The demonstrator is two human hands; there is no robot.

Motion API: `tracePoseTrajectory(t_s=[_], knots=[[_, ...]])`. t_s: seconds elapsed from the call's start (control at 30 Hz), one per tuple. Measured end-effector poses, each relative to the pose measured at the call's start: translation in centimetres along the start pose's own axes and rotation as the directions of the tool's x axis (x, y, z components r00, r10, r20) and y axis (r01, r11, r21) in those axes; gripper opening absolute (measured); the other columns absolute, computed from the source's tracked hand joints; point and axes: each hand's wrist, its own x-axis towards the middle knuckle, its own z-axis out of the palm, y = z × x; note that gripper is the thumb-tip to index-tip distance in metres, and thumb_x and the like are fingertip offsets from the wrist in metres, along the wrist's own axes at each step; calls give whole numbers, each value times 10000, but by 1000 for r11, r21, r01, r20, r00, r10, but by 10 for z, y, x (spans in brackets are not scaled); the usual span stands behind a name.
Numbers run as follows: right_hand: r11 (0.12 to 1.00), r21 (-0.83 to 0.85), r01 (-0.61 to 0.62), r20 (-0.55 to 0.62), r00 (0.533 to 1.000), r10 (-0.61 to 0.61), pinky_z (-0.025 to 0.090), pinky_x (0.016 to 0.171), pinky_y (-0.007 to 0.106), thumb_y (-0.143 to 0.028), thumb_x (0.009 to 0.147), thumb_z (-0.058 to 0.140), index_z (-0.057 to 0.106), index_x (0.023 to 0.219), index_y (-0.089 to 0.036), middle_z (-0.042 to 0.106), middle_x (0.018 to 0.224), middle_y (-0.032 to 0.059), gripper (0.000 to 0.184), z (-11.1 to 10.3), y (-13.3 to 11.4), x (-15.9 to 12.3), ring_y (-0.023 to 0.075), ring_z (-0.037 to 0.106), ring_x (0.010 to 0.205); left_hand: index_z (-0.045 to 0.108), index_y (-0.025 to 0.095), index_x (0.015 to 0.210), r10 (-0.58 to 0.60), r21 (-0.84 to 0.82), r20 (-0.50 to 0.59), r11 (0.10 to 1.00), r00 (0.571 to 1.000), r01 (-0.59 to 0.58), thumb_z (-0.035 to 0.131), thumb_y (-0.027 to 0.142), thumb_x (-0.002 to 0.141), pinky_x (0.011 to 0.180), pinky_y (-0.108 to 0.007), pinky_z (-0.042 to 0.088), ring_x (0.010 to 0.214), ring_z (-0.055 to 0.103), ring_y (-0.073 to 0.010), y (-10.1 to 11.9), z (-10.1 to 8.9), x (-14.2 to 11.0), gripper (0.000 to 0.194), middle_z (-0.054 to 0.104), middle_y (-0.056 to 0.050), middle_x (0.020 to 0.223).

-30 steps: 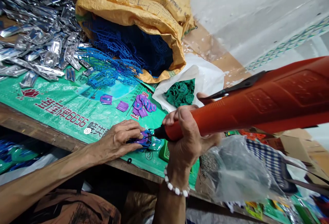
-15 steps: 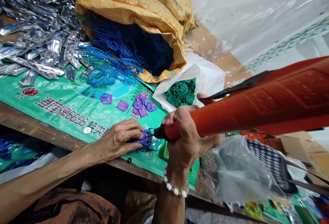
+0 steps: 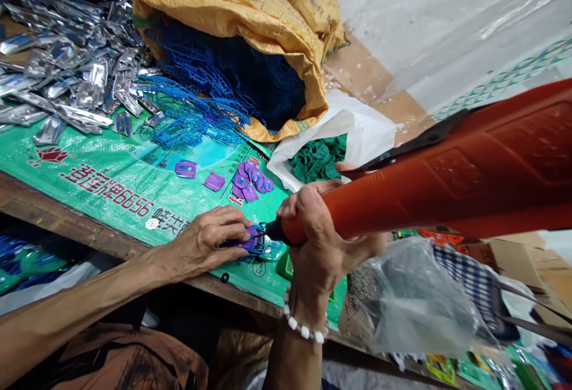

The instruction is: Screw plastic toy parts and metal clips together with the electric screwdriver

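My left hand (image 3: 217,236) is closed around a small purple and blue plastic assembly (image 3: 254,238), pressing it to the green sheet. My right hand (image 3: 319,229) grips a large red electric screwdriver (image 3: 393,193) that slants in from the right. Its black tip (image 3: 273,231) meets the right end of the assembly; the exact contact point is too small to make out. Beyond my hands lie a pile of purple plastic pieces (image 3: 252,181), plus two single purple pieces (image 3: 214,181). A small black ring (image 3: 225,277) rests near the table edge.
An orange woven sack (image 3: 315,101) of blue plastic frames (image 3: 214,74) lies open at the back. A white bag (image 3: 370,121) holds green parts (image 3: 319,157). Silvery packets (image 3: 67,68) heap at left. Clear plastic (image 3: 415,294) and a green basket (image 3: 285,266) are at right.
The red screwdriver and my right hand have shifted very slightly left in view. My left hand keeps its hold on the assembly in the same place.
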Motion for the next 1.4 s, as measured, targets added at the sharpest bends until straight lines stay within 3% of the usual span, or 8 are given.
tracePoseTrajectory(t_s=[0.13, 0.37, 0.47, 0.57, 0.7, 0.83, 1.1, 1.4], knots=[[998, -68, 17, 44, 999, -14, 532, 491, 324, -376, 786, 837, 647, 785, -247, 612, 678, -37, 229, 2, -1, 1, 156, 610, 525, 662, 172, 1037, 17, 3, -3, 1000, 1000, -17, 694, 229, 945, 941, -373, 544, 1072, 656, -225, 0, -1, 1, 113, 721, -97, 1112], [1000, -8, -9, 98, 995, 10, 534, 512, 326, -389, 762, 851, 621, 803, -246, 606, 670, -51, 274, 5, 2, 4, 139, 584, 501, 653, 179, 1039, 42, 22, 8, 999, 999, -42, 701, 216, 939, 934, -354, 547, 1063, 654, -209, -4, -1, 0, 117, 714, -95, 1122], [998, 58, -24, 37, 999, 22, 501, 452, 287, -350, 783, 837, 608, 805, -222, 597, 665, -60, 263, 1, 1, 4, 129, 590, 477, 648, 187, 1046, 21, 39, 21, 999, 1000, -22, 697, 227, 946, 964, -373, 535, 1097, 653, -219, -4, -2, -1, 118, 713, -103, 1167], [994, 109, 23, -96, 995, -12, 509, 462, 281, -285, 793, 810, 616, 964, -230, 590, 669, -89, 264, -12, -3, 5, 128, 599, 478, 641, 191, 1046, -2, 66, 44, 998, 999, 0, 674, 226, 962, 986, -386, 520, 1116, 645, -224, 0, -4, -1, 96, 712, -100, 1189], [995, -78, 67, -219, 972, -82, 524, 510, 293, -282, 784, 809, 654, 918, -204, 609, 636, -84, 219, -43, -4, 9, 128, 609, 477, 642, 211, 1204, -4, 131, 83, 991, 997, -7, 615, 219, 993, 997, -380, 521, 1147, 638, -224, 3, -8, -1, 213, 711, -79, 1194], [986, -166, -16, -291, 956, -33, 527, 475, 289, -325, 741, 847, 628, 1086, -206, 660, 702, -74, 426, -69, 7, 8, 134, 622, 467, 670, 284, 1276, 41, 189, 74, 980, 996, -55, 573, 233, 1015, 986, -389, 546, 1124, 658, -220, 0, -11, -4, 283, 699, -56, 1205], [977, -195, -82, -262, 965, 28, 528, 524, 308, -461, 706, 863, 633, 834, -209, 662, 664, -46, 364, -80, 28, -5, 137, 608, 509, 697, 303, 1279, 62, 279, 135, 955, 989, -98, 602, 309, 1006, 990, -310, 594, 1094, 705, -198, 1, -27, -1, 289, 711, -28, 1223], [983, -59, -173, -147, 976, 163, 528, 517, 341, -479, 648, 885, 646, 1067, -260, 640, 740, -24, 530, -78, 26, -7, 164, 568, 571, 554, 408, 1447, 93, 376, 214, 911, 972, -170, 491, 223, 1044, 1148, -353, 493, 1258, 636, -187, 2, -37, -10, 448, 708, 33, 1326]])
